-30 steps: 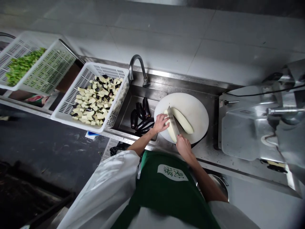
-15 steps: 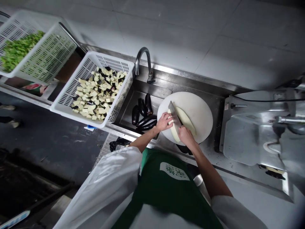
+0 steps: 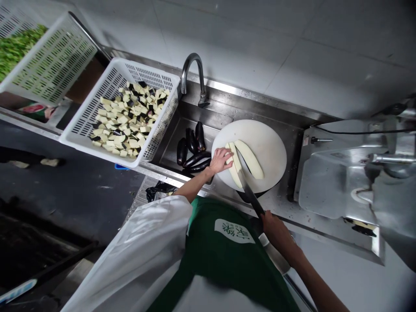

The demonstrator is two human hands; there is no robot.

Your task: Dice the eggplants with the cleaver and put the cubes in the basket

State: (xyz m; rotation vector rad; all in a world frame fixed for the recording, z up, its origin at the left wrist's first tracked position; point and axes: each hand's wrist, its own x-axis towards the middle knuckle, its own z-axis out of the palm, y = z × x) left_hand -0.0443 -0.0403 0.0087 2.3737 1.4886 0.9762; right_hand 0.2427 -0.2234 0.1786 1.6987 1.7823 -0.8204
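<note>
On the round white cutting board (image 3: 273, 147) lie long pale eggplant pieces. My left hand (image 3: 221, 160) rests at the board's left side, its fingers bent over an eggplant strip (image 3: 234, 171) and holding it down. Another cut eggplant piece (image 3: 250, 159), pale face up, lies just to the right. My right hand (image 3: 276, 232) is closed round the handle of a knife (image 3: 251, 195), below the board near the apron. The blade points up and left, its tip at the strip's lower part.
Several whole eggplants (image 3: 196, 138) lie in the sink (image 3: 211, 123) under a curved faucet (image 3: 193, 60). A white basket (image 3: 73, 134) of eggplant chunks stands left, a basket (image 3: 58, 71) of chopped greens beyond. Metal equipment (image 3: 325, 186) stands right. A person's feet (image 3: 50, 162) show at far left.
My right hand has drawn the knife down and right, from across the eggplant to near the apron. A split now shows along the strip under my left hand. The view has shifted slightly.
</note>
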